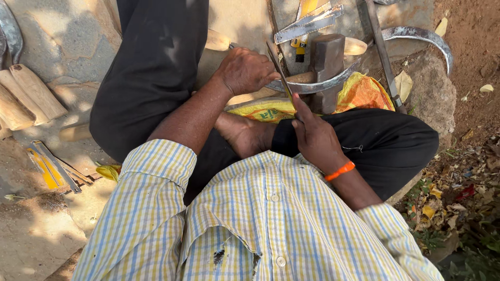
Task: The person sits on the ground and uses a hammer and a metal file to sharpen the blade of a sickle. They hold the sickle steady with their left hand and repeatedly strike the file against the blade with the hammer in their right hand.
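I sit cross-legged on the ground in black trousers and a checked shirt. My left hand (246, 69) grips the wooden handle of a curved sickle blade (317, 83) that lies across a dark iron block (328, 54). My right hand (312, 136), with an orange band at the wrist, holds a thin flat metal file (279, 67) upright, its tip near the blade beside my left hand. A yellow-orange sack (359, 93) lies under the block.
More sickle blades (422, 36) and flat metal strips (307, 25) lie beyond the block on stone slabs. Wooden handles (28, 96) lie at the left. A yellow-and-grey tool (52, 169) rests on the ground at lower left. Dry leaves cover the right.
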